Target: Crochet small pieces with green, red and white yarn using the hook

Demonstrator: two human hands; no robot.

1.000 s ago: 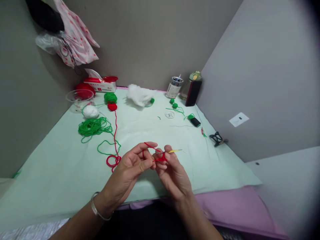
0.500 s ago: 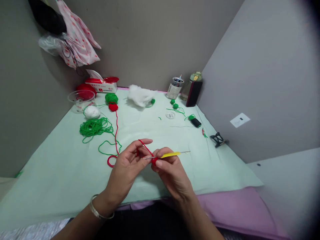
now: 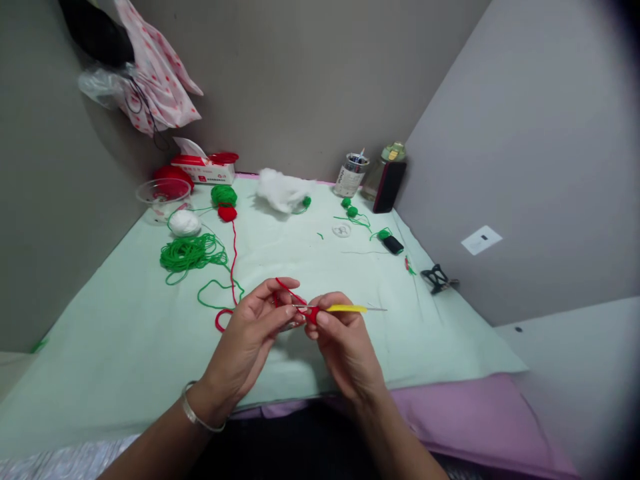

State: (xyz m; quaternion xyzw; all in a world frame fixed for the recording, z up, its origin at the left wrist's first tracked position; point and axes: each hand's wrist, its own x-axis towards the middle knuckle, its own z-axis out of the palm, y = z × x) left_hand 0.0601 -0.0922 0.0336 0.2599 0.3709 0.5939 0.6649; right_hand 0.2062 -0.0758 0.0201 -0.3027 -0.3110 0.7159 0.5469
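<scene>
Head view: the right hand's (image 3: 349, 343) grip is closed on the yellow-handled hook (image 3: 347, 309) and the small red piece (image 3: 313, 315), above the desk (image 3: 300, 257), while the left hand (image 3: 253, 330) carries red yarn (image 3: 284, 287) over its index finger, its pinch too small to tell. Slackened yarn could let a loop slip off the hook; farther out, the red coil (image 3: 217, 322) could snag on the nearby green loop (image 3: 213, 281).

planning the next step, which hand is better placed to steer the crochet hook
Probably the right hand: it holds the yellow-handled crochet hook, while the left hand carries red yarn.
</scene>
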